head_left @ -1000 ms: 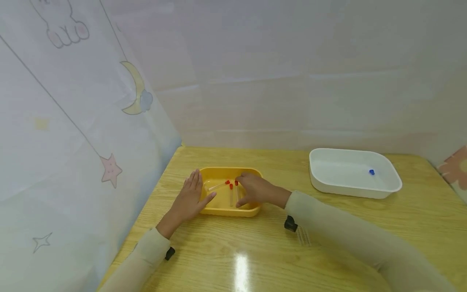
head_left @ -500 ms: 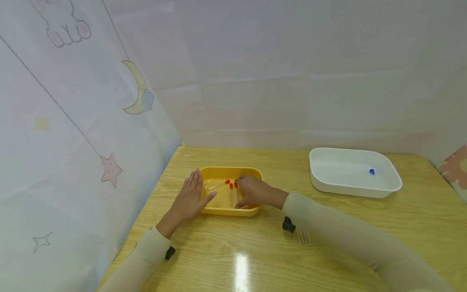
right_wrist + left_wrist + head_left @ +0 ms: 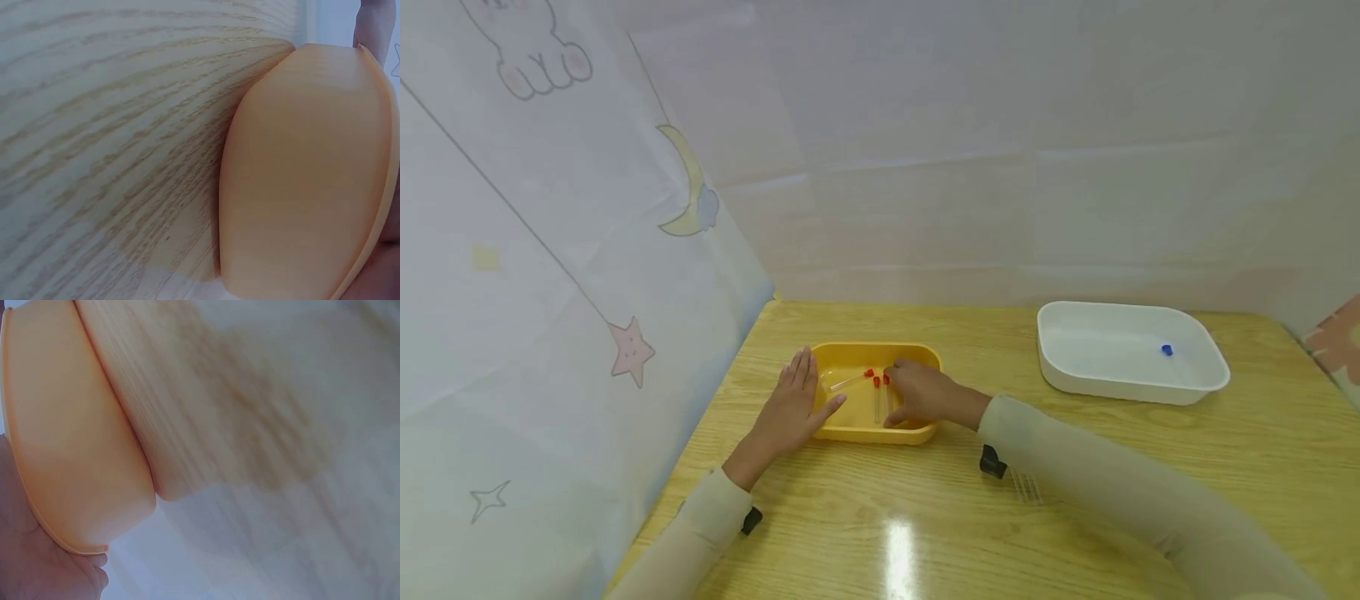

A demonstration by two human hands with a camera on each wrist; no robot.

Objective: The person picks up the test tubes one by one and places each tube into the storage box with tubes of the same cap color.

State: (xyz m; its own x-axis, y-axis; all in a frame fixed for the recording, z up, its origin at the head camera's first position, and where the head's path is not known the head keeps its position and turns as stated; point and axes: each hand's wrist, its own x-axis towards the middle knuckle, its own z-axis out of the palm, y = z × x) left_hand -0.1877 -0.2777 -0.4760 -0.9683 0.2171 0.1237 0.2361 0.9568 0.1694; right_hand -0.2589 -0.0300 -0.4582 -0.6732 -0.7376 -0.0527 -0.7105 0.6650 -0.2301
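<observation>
Little had shifted: three red-capped tubes (image 3: 877,402) lay in the yellow tray (image 3: 868,435), their handling seemingly no further along. The left hand (image 3: 787,414) lay straight-fingered against the tray's left end; the right hand (image 3: 923,390) arched over the rightmost tube (image 3: 887,381), its grip impossible to tell.

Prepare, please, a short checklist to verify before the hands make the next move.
1. Yellow tray stands flat on the table: ok.
2. Left hand at the tray's left rim, fingers straight: ok.
3. Three red-capped tubes inside the yellow tray: ok.
4. Right hand firmly holding the rightmost tube: cannot tell; the contact is hidden.
5. White tray apart from both hands, blue piece inside: ok.
6. Right sleeve well away from the thin clear pieces: not ok, they appear side by side.
</observation>
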